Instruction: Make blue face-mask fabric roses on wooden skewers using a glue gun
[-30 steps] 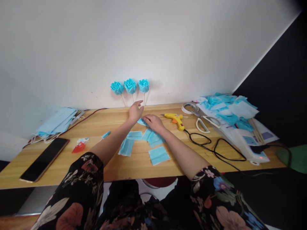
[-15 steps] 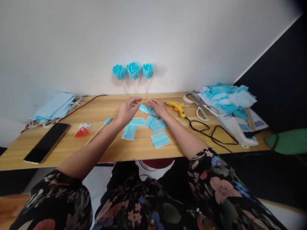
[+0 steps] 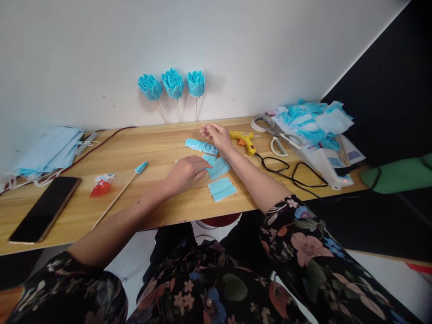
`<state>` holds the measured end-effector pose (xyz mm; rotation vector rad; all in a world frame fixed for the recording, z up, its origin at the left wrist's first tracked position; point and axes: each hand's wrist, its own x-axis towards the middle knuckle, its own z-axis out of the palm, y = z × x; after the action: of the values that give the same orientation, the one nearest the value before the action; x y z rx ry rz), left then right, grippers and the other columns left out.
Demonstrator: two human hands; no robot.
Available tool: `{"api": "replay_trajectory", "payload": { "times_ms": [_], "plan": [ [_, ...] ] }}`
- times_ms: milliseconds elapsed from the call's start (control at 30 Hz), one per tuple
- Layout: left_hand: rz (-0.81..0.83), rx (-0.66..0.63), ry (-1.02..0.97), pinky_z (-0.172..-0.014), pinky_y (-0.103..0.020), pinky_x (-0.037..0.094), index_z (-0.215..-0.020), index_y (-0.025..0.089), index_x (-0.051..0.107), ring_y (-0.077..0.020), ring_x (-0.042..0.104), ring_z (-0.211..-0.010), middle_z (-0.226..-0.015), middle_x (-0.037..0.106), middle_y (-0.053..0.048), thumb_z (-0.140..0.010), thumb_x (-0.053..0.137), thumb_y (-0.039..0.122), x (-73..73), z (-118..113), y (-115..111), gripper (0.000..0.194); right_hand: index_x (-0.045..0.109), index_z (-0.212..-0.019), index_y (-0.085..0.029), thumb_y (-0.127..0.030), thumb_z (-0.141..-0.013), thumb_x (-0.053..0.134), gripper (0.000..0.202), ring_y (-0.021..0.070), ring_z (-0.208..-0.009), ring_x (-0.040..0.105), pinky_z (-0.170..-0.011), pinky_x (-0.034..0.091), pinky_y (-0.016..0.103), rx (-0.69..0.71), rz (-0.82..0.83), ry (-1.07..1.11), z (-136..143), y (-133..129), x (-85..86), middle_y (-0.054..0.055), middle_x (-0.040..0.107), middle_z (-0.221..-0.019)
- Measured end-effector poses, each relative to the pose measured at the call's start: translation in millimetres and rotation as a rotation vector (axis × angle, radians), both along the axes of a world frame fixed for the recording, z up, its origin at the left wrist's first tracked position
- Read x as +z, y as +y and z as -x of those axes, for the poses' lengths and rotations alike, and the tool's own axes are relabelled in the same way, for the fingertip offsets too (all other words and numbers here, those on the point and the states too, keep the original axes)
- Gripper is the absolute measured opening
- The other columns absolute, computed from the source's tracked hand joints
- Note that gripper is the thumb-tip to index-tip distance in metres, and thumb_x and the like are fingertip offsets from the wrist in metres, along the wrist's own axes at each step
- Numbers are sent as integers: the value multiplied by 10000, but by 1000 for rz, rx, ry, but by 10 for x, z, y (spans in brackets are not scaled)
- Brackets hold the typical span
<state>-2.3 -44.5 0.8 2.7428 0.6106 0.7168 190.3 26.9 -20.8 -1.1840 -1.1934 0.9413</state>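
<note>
My left hand [image 3: 191, 173] reaches low over the blue fabric squares, palm down, fingers stretched to the right and thumb apart. It covers some squares; a folded blue square [image 3: 218, 167] lies by its fingertips and a flat blue square [image 3: 222, 189] just below right. My right hand [image 3: 218, 136] is raised behind them, thumb and fingers curled together; anything pinched there is too small to make out. Under its left side lies a gathered blue fabric strip [image 3: 199, 146]. A yellow glue gun [image 3: 245, 140] rests right of that hand.
Left are a stick with a blue tip [image 3: 118, 193], a red packet [image 3: 101, 185], a phone [image 3: 45, 209] and face masks [image 3: 50, 150]. Three blue fabric flowers [image 3: 173, 84] lean on the wall. Right are scissors [image 3: 279, 147], a tape roll [image 3: 262, 123], blue scraps [image 3: 310, 118] and a power strip [image 3: 332, 168].
My left hand has come away from the gathered strip, toward me, over the squares. My right hand has lifted off the strip's right part. The view has shifted slightly.
</note>
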Motion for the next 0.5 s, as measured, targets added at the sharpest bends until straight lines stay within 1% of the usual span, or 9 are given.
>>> {"api": "replay_trajectory", "payload": {
  "times_ms": [133, 233, 400, 500],
  "plan": [
    [-40, -96, 130, -854, -369, 553, -1071, 175, 730, -213, 694, -958, -1029, 761, -100, -993, 449, 181, -92, -142, 46, 292, 713, -1013, -192, -388, -999, 533, 266, 107, -862, 723, -760, 541, 207, 3, 9, 31, -6, 15, -33, 47, 792, -974],
    [-36, -117, 190, -837, -367, 536, -1018, 170, 732, -216, 673, -943, -1031, 743, -111, -1014, 424, 206, -142, -182, 80, 310, 715, -990, -201, -410, -994, 548, 267, 106, -833, 720, -752, 546, 212, 3, 13, 40, -27, 25, -41, 37, 792, -948],
    [-59, -140, 215, -805, -353, 529, -994, 177, 728, -220, 666, -954, -1062, 739, -103, -1025, 422, 210, -158, -95, 96, 309, 713, -980, -203, -415, -1003, 539, 275, 94, -825, 711, -738, 542, 193, -1, 17, 37, -80, 18, 1, 31, 788, -943],
    [-55, -137, 156, -837, -362, 551, -1075, 186, 717, -215, 684, -973, -1085, 755, -89, -1034, 421, 221, -152, -18, 50, 301, 712, -991, -208, -466, -997, 537, 312, 94, -830, 710, -730, 541, 191, -14, 13, 25, -99, 5, 17, 30, 786, -955]
  ]
}}
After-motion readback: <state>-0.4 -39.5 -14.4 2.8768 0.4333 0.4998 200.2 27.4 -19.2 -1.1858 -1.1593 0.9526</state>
